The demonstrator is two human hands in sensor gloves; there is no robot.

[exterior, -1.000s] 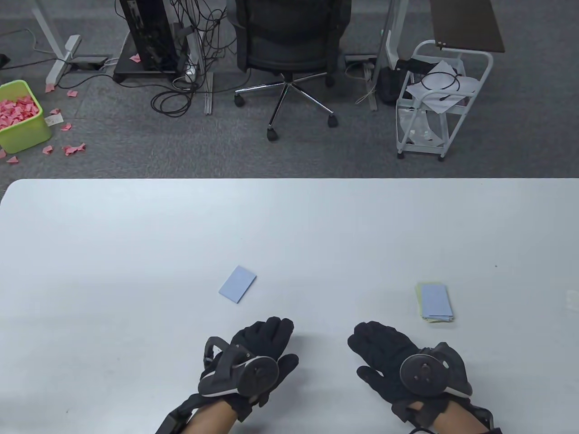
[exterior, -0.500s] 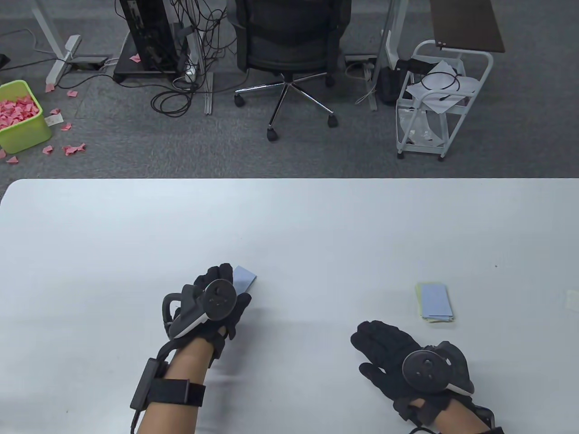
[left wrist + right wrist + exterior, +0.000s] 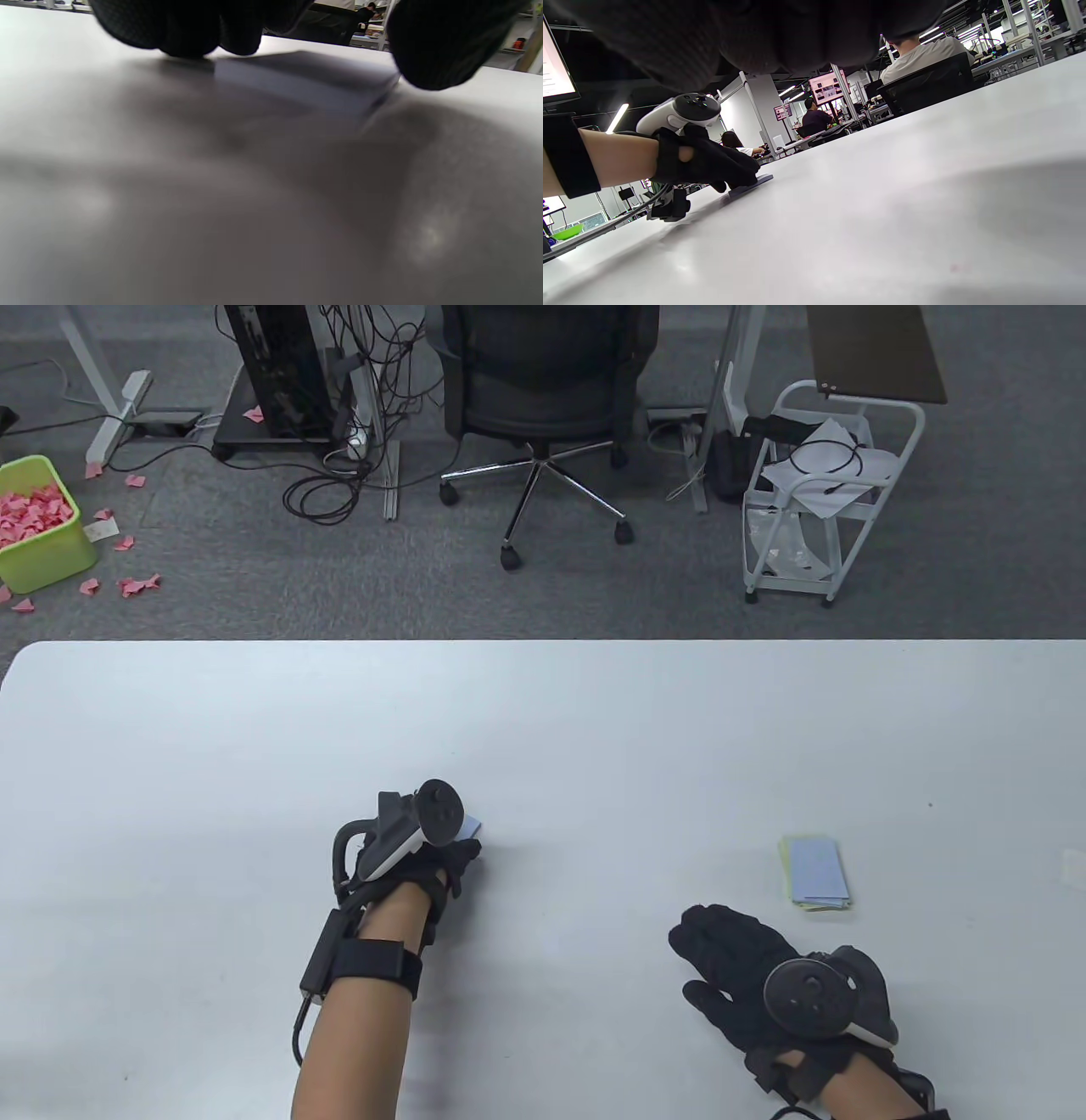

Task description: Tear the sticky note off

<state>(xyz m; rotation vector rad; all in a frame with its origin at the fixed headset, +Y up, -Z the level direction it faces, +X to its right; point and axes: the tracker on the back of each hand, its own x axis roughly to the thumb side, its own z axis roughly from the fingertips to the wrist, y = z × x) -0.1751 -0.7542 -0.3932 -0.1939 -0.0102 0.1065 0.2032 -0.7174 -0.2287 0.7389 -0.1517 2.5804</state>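
1. since a second ago the left hand (image 3: pixel 424 853) has travelled from the near edge of the table (image 3: pixel 543 712) forward onto the blue sticky note pad (image 3: pixel 472 825); the right hand (image 3: pixel 747 976) has hardly shifted.
2. grip: the left hand's fingers (image 3: pixel 191 29) come down at the pad's far edge and the thumb (image 3: pixel 441 46) at its corner, both touching or nearly so. whether they truly pinch it or merely bracket it, i cannot tell. the right hand lies flat on the table, fingers spread, holding nothing.
3. the pad sits flat on the table, left of centre, mostly under the left hand. a second stack of notes (image 3: pixel 816 872) lies just beyond the right hand, untouched.
4. risk: with only a light hold, the whole pad may lift or slide when the top sheet is pulled, since the adhesive binds the sheets together.
5. the table view hides nearly all of the pad beneath the tracker; the left wrist view shows its thickness and the finger contact, and the right wrist view shows it lying flat.
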